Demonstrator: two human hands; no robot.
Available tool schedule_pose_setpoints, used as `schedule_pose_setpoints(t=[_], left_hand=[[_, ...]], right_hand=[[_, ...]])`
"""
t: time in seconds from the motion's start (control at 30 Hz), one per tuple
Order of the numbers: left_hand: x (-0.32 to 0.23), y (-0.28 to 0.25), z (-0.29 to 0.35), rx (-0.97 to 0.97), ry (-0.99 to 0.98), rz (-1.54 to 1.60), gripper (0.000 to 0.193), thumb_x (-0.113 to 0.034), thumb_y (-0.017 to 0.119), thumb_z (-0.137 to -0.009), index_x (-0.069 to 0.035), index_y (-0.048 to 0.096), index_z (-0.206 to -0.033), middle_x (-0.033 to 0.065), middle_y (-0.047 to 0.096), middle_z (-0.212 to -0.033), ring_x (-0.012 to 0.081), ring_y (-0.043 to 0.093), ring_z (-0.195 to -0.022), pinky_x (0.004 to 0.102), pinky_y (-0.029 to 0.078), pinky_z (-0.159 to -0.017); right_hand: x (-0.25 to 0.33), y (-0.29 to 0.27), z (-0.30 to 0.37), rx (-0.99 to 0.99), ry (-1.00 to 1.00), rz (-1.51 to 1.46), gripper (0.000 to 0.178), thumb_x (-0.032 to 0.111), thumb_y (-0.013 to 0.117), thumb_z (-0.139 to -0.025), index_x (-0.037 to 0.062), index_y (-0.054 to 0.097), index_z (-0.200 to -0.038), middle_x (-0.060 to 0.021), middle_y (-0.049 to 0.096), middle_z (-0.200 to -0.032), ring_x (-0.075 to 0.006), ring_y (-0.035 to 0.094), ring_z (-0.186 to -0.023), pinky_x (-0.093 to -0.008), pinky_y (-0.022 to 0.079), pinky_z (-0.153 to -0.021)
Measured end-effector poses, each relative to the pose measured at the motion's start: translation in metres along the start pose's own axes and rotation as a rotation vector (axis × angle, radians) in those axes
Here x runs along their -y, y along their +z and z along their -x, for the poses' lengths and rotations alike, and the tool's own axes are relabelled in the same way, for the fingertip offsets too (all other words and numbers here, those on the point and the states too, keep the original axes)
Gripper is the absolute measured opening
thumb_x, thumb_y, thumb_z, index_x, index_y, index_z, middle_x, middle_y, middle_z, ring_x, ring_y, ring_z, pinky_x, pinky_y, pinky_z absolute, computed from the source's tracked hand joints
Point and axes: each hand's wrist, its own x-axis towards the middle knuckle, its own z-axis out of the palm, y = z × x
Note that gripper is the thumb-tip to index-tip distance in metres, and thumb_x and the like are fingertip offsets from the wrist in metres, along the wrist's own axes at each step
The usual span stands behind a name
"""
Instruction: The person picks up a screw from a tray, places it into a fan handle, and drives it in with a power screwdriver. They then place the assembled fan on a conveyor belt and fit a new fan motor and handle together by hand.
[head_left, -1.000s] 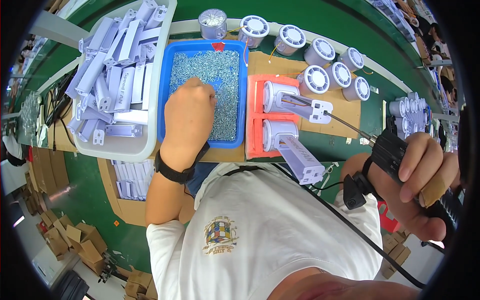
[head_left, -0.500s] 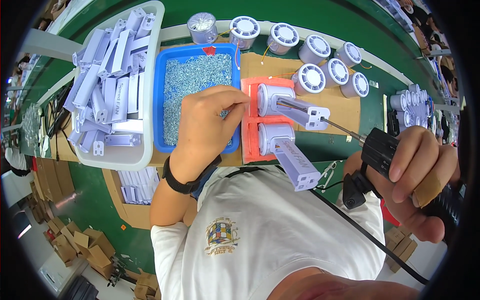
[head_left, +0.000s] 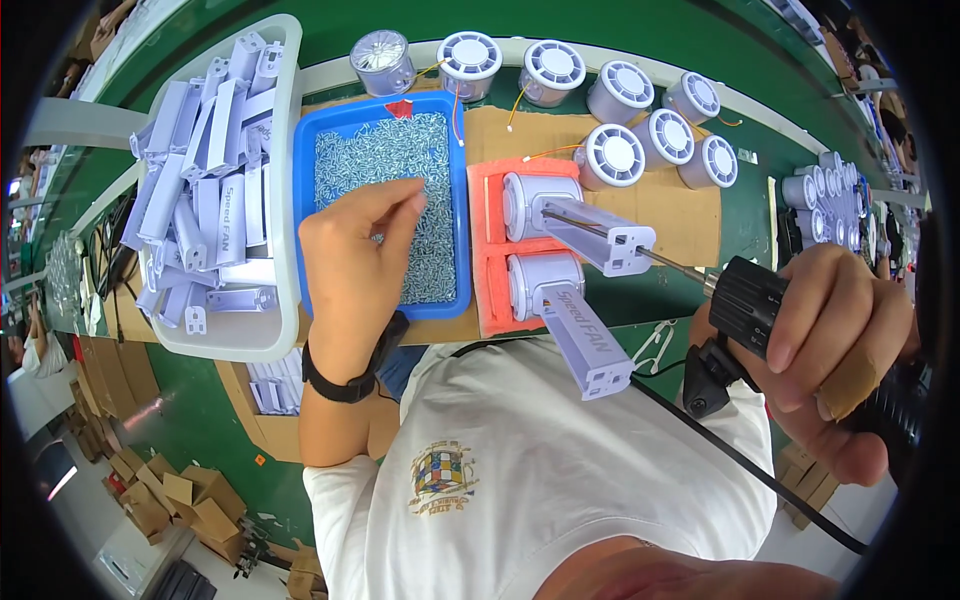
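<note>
My left hand [head_left: 350, 260] is over a blue tray [head_left: 304, 200] of small silver screws [head_left: 430, 250], thumb and forefinger pinched together. Whether a screw is between them is too small to make out. In my right hand [head_left: 840, 330] is a black electric screwdriver [head_left: 748, 305]. Its long bit passes through a hole in the end of a pale handle [head_left: 625, 250] and runs along inside it toward the round fan body [head_left: 520, 205]. That body lies in a red foam holder [head_left: 488, 270]. Beside it, nearer me, lies a second fan with a handle [head_left: 580, 340], untouched.
Left of the tray stands a white bin [head_left: 288, 110] heaped with loose handles [head_left: 205, 200]. Several round fan bodies [head_left: 612, 155] with wires stand on cardboard [head_left: 500, 130] at the back. A black cable [head_left: 720, 450] crosses before my shirt. More fan bodies [head_left: 820, 200] stand far right.
My left hand has moved left, from beside the red foam holder to over the screws. The view has shifted slightly; the screwdriver bit stays inside the upper handle.
</note>
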Motion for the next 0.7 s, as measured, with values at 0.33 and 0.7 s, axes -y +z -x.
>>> schedule_pose_setpoints(t=[0.33,0.7], left_hand=[[0.014,-0.007,-0.002,0.270,0.078,-0.397,0.007,-0.008,0.074,-0.083,-0.006,0.077,-0.089,0.0125,0.072,-0.090,0.0309,0.070,-0.076,0.0377,0.056,-0.067],[-0.003,-0.002,-0.006,0.211,-0.006,-0.141,0.002,-0.005,0.075,-0.083,-0.004,0.073,-0.083,0.0117,0.071,-0.084,0.0261,0.070,-0.071,0.0356,0.054,-0.060]], right_hand=[[-0.011,0.017,-0.011,-0.022,-0.009,0.043,0.060,0.042,0.080,-0.084,0.0105,0.056,-0.129,0.0019,0.061,-0.081,-0.0078,0.061,-0.060,-0.0211,0.055,-0.061],[-0.004,0.005,-0.011,0.129,0.013,0.109,0.064,0.043,0.080,-0.084,0.0112,0.055,-0.134,0.0021,0.062,-0.082,-0.0069,0.061,-0.061,-0.0206,0.055,-0.061]])
